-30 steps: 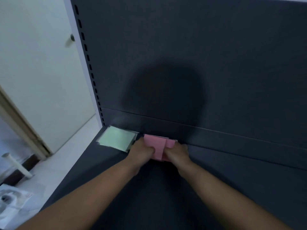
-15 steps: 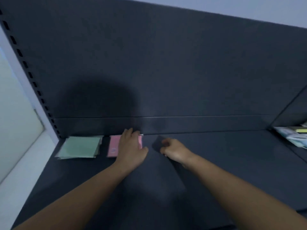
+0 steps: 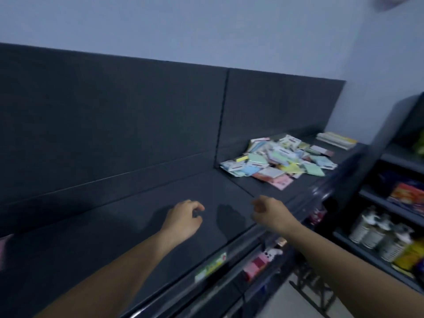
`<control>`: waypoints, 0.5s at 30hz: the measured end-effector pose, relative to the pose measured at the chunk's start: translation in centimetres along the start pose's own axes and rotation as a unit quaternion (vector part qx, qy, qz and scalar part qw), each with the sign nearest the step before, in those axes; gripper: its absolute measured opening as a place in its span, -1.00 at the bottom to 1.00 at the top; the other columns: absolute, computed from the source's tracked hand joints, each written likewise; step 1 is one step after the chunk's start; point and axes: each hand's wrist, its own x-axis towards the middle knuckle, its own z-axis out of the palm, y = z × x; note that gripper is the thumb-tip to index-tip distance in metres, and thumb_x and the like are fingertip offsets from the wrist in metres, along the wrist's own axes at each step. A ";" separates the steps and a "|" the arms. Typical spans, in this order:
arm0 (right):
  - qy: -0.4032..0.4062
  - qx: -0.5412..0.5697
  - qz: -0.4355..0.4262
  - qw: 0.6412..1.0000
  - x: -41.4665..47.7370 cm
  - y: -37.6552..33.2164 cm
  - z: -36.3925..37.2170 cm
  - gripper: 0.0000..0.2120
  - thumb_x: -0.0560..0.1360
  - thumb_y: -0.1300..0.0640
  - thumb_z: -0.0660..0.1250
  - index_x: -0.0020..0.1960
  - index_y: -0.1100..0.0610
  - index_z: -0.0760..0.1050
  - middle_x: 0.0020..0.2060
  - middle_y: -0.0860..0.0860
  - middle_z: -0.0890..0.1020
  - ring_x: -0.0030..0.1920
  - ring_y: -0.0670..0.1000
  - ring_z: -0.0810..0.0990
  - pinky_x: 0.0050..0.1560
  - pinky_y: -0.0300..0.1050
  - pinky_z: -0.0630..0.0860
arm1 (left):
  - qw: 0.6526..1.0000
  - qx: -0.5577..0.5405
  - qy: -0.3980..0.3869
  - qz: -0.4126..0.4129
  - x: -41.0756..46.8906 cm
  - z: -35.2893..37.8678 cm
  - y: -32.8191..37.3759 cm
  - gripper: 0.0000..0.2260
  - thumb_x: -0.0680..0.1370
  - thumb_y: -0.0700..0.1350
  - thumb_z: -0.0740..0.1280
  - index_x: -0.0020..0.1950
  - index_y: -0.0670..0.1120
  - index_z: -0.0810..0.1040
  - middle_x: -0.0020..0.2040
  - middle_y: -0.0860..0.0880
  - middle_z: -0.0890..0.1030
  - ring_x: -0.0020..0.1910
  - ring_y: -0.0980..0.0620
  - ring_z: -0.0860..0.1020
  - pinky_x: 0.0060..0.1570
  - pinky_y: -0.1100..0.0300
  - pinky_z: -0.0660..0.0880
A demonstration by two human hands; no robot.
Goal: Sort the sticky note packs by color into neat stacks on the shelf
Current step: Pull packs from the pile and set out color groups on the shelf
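A loose heap of sticky note packs (image 3: 278,160) in green, blue, pink, yellow and white lies on the dark shelf (image 3: 128,228) to the right, against the back panel. My left hand (image 3: 183,220) hovers over the bare shelf surface, fingers loosely curled, holding nothing. My right hand (image 3: 269,213) is beside it, nearer the front edge, also curled and with nothing in it. Both hands are well short of the heap. A sliver of pink (image 3: 4,245) shows at the far left edge.
A flat stack of pale and yellow pads (image 3: 336,140) lies at the shelf's far right end. Lower shelves hold small goods (image 3: 263,260). A side rack on the right carries bottles (image 3: 378,235) and coloured packets (image 3: 407,195). The dark back panel (image 3: 114,115) rises behind the shelf.
The view has swung right. Both hands left the pink stack at the left end and moved right along the shelf. The green stack is out of view; the heap has appeared.
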 end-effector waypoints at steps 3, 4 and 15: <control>0.063 0.006 0.044 0.997 -1.5 7.2 -4.1 -0.69 0.48 0.16 0.31 0.20 0.20 0.47 0.07 0.09 0.58 0.06 0.07 0.55 0.02 -0.11 0.46 | 0.998 0.012 -0.039 0.049 2.3 5.0 6.3 -0.76 0.52 -0.18 0.27 0.18 -0.06 0.54 0.16 0.03 0.53 0.17 0.05 0.50 0.20 0.14 0.43; 0.076 0.011 0.051 0.996 -1.8 9.3 -5.2 -0.69 0.47 0.16 0.33 0.20 0.19 0.48 0.05 0.08 0.59 0.05 0.06 0.55 0.02 -0.12 0.46 | 0.997 0.021 -0.048 0.061 2.9 6.4 8.1 -0.75 0.53 -0.17 0.27 0.20 -0.07 0.54 0.18 0.02 0.53 0.18 0.04 0.49 0.21 0.13 0.42; 0.098 0.056 0.049 0.992 1.1 20.0 -9.8 -0.70 0.46 0.12 0.38 0.17 0.16 0.51 -0.04 -0.01 0.57 -0.02 -0.03 0.54 -0.04 -0.23 0.41 | 0.990 0.115 -0.064 0.040 10.0 11.8 14.8 -0.70 0.57 -0.09 0.24 0.30 -0.08 0.45 0.24 -0.02 0.52 0.22 -0.01 0.48 0.28 0.10 0.35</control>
